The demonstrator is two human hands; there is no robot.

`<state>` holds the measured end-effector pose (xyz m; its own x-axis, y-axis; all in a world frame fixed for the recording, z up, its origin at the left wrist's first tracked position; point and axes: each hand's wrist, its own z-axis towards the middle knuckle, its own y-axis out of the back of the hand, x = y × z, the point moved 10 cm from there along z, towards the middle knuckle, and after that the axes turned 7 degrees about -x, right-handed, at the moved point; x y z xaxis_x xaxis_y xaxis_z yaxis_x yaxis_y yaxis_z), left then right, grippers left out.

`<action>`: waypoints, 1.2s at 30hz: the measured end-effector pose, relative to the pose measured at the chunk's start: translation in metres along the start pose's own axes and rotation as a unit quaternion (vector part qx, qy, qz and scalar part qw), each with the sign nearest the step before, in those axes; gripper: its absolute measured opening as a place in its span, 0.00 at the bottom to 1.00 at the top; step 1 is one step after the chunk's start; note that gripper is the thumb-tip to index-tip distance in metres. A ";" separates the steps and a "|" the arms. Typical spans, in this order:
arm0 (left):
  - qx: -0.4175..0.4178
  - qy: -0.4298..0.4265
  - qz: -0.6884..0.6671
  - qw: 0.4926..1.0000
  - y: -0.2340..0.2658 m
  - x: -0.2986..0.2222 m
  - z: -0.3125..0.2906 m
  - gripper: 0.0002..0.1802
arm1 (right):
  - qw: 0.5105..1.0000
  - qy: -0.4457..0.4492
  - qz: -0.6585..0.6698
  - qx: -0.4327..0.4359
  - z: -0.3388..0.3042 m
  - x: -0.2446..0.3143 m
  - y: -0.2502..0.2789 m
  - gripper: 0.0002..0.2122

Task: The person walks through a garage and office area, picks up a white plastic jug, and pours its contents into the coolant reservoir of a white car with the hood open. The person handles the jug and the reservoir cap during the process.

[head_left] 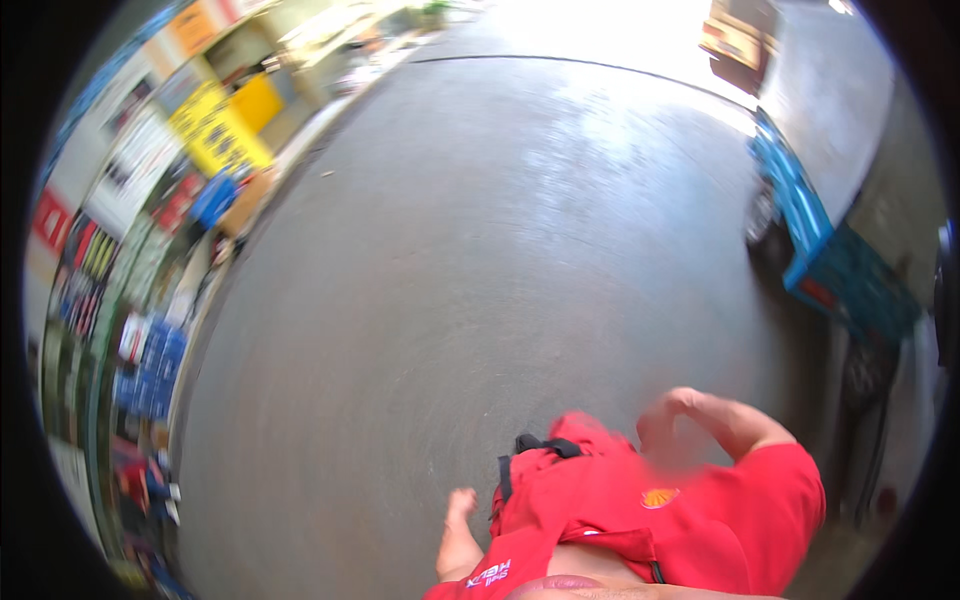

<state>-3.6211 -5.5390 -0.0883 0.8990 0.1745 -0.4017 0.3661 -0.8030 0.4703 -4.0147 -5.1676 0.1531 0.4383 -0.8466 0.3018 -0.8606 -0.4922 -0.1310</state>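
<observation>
My left hand [461, 502] hangs low beside my body at the lower middle. It is small and soft in the picture, and its fingers do not show clearly. No object can be made out in it. My right arm is bent, with my right hand [660, 422] raised in front of the red shirt [710, 510]. Motion smears that hand's fingers, so what they hold, if anything, cannot be seen. Black straps or cloth [545, 445] show at the front of my red clothing, between the two hands.
Grey concrete floor [400, 260] stretches ahead toward a bright opening. Along the left stand shelves with blue boxes [155, 365], a yellow sign [218, 130] and a cardboard box [247, 203]. On the right is a blue wheeled cargo vehicle [850, 275]; stacked boxes [738, 45] stand beyond it.
</observation>
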 end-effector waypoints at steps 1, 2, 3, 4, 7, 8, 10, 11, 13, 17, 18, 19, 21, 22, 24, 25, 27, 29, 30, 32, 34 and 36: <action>-0.009 -0.062 -0.026 0.998 0.040 -0.067 0.014 0.15 | 1.000 -0.006 0.027 -0.009 -0.011 0.008 0.001 0.27; -0.075 -0.130 -0.023 0.988 0.084 -0.139 0.024 0.15 | 0.998 0.011 0.047 -0.032 -0.018 0.024 0.010 0.27; -0.048 -0.170 -0.096 0.980 0.112 -0.208 0.027 0.14 | 0.999 0.008 0.045 -0.019 -0.028 0.033 0.011 0.27; -0.087 -0.223 -0.109 0.965 0.141 -0.276 0.026 0.13 | 0.992 0.042 0.087 -0.077 -0.031 0.050 0.027 0.26; -0.101 -0.391 -0.076 0.912 0.182 -0.466 -0.007 0.18 | 0.967 0.121 0.164 -0.156 -0.045 0.095 0.071 0.20; -0.056 -0.399 -0.059 0.914 0.177 -0.509 -0.014 0.19 | 0.957 0.145 0.161 -0.192 -0.048 0.109 0.093 0.18; -0.010 -0.438 -0.035 0.898 0.171 -0.580 -0.037 0.20 | 0.923 0.199 0.177 -0.277 -0.064 0.140 0.151 0.14; 0.022 -0.424 0.011 0.906 0.162 -0.599 -0.042 0.20 | 0.908 0.247 0.195 -0.278 -0.074 0.161 0.176 0.14; 0.047 -0.437 0.062 0.896 0.163 -0.623 -0.057 0.19 | 0.868 0.317 0.103 -0.369 -0.109 0.205 0.241 0.15; 0.106 -0.338 -0.003 0.935 0.209 -0.612 -0.066 0.16 | 0.868 0.305 -0.074 -0.384 -0.165 0.290 0.342 0.11; 0.102 -0.312 -0.043 0.944 0.227 -0.608 -0.067 0.16 | 0.837 0.391 -0.052 -0.380 -0.192 0.324 0.364 0.10; 0.119 -0.278 -0.070 0.951 0.240 -0.603 -0.064 0.16 | 0.855 0.373 -0.089 -0.350 -0.194 0.346 0.383 0.09; 0.143 -0.284 -0.100 0.943 0.263 -0.607 -0.063 0.17 | 0.844 0.376 -0.196 -0.329 -0.203 0.395 0.420 0.10; 0.159 -0.288 -0.130 0.935 0.271 -0.613 -0.062 0.17 | 0.849 0.376 -0.217 -0.303 -0.201 0.416 0.437 0.09; 0.177 -0.249 -0.145 0.941 0.285 -0.619 -0.045 0.18 | 0.849 0.368 -0.270 -0.266 -0.188 0.457 0.475 0.09; 0.162 -0.222 -0.164 0.947 0.296 -0.621 -0.031 0.18 | 0.843 0.380 -0.282 -0.256 -0.181 0.479 0.497 0.09; 0.154 -0.210 -0.202 0.944 0.321 -0.639 -0.005 0.15 | 0.841 0.356 -0.327 -0.243 -0.161 0.515 0.541 0.09; 0.118 -0.273 -0.147 0.943 0.360 -0.667 0.019 0.11 | 0.820 0.374 -0.380 -0.208 -0.150 0.557 0.574 0.10; 0.094 -0.297 -0.129 0.941 0.385 -0.680 0.029 0.09 | 0.809 0.382 -0.398 -0.203 -0.150 0.580 0.592 0.10; 0.134 -0.235 -0.156 0.950 0.425 -0.692 0.058 0.05 | 0.792 0.397 -0.420 -0.198 -0.153 0.628 0.628 0.10; 0.172 -0.226 -0.174 0.943 0.470 -0.713 0.078 0.02 | 0.788 0.398 -0.430 -0.189 -0.157 0.676 0.659 0.11; 0.210 -0.184 -0.200 0.939 0.510 -0.729 0.101 0.03 | 0.775 0.454 -0.381 -0.220 -0.172 0.733 0.692 0.10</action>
<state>-4.1139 -6.1332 0.3654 0.5379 0.3630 -0.7609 0.4605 -0.8825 -0.0955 -4.3336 -6.0940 0.4456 0.6714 0.2457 0.6992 -0.5347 -0.4927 0.6866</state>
